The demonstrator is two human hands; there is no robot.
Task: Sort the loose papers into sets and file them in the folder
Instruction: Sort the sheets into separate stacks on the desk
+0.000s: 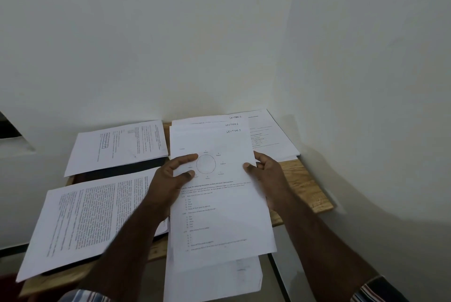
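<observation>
Held sheets (219,204) lay nearest the camera, fanned so that handwritten labels "SECTION 5", "SECTION 6" and a third showed at their far edges. Left of the left hand (170,179), a text page (92,216) rested on a dark flat object, possibly the folder (117,171); this could not be confirmed. Beyond it, up and left of that hand, lay a grid page (119,147). The left hand gripped the left edge of the held sheets, thumb pressed on the top face and fingers curled on and beneath them. The right hand (266,175) pinched the right edge, thumb on top, remaining fingers behind the paper. Beyond the right hand, a form stack (273,136) rested on the table (305,187) against the wall.

Judged step: sorting, with sectioned sheets being compared or squared into one set. Filing had not begun. The next move would call for aligning the fanned edges, then placing the set on a matching pile without disturbing the overhanging pages at left.
</observation>
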